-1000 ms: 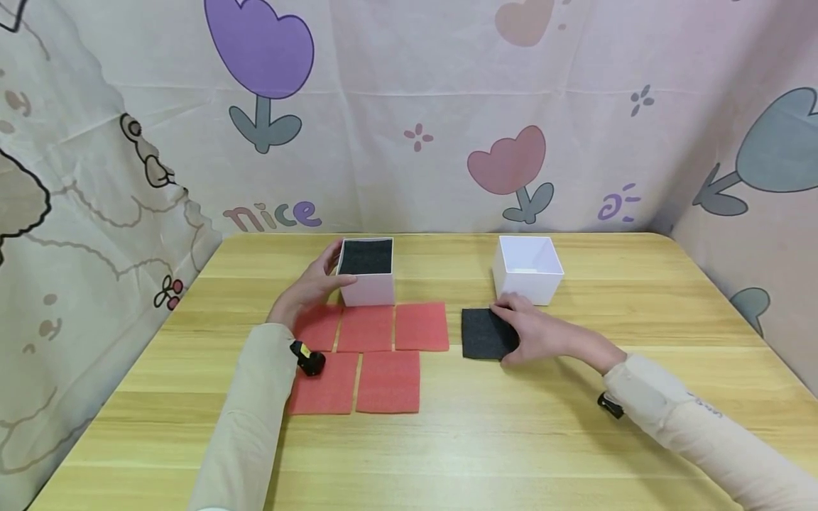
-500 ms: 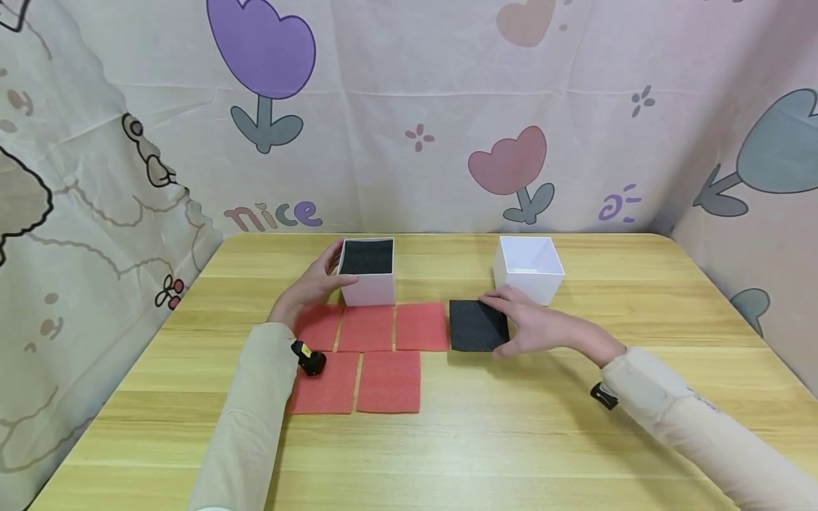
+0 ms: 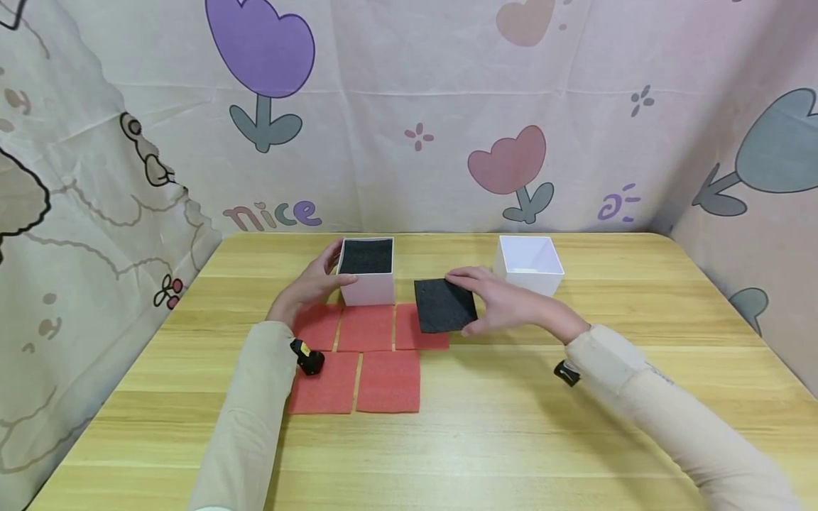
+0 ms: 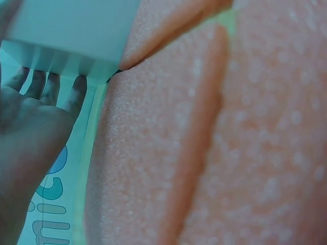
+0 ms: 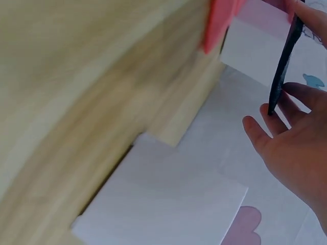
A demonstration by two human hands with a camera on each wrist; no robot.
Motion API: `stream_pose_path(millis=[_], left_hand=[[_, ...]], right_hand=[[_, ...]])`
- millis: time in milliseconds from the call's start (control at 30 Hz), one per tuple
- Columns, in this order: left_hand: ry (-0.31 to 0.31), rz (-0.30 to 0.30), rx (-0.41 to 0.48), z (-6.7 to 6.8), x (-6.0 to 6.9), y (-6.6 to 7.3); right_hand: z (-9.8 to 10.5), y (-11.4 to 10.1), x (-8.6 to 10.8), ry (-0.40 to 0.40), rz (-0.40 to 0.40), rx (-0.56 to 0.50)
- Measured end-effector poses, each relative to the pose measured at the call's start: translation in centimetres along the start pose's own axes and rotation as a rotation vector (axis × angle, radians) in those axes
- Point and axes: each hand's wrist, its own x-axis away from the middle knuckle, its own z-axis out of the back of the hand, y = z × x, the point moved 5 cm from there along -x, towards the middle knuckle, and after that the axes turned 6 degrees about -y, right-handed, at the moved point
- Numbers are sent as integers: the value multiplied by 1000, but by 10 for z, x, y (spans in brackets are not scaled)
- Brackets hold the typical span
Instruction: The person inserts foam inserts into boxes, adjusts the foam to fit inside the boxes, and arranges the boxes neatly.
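My left hand [image 3: 311, 287] grips the left white box [image 3: 368, 289], thumb on its front and fingers behind its left side; the left wrist view shows fingertips against the box [image 4: 66, 48]. Black cloth [image 3: 367, 256] fills that box near its rim. Between thumb and fingers my right hand [image 3: 508, 304] pinches a black square [image 3: 445, 306], raised over the right end of the upper red row. In the right wrist view the square [image 5: 284, 61] appears edge-on in the hand [image 5: 301, 138]. Red squares [image 3: 388, 382] lie in two rows before the left box.
A second white box [image 3: 529, 273] with a pale inside stands at the back right, just behind my right hand. The wooden table [image 3: 486, 440] ends at a patterned cloth backdrop [image 3: 383, 170]. My left forearm lies beside the red squares.
My right hand has lifted the black square off the table and carried it leftward and back, partly over a red square. The left hand and its box have stayed in place.
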Motion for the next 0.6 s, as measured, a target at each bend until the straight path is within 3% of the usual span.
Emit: stream_pose_path(millis=[233,600], left_hand=[[-7,-21,-15,1,0,3],[-8,-26,-18,1,-1,1]], right_hand=[[13,-3,-33,32,13,-6],[25,-7,-80,-10,-53,5]])
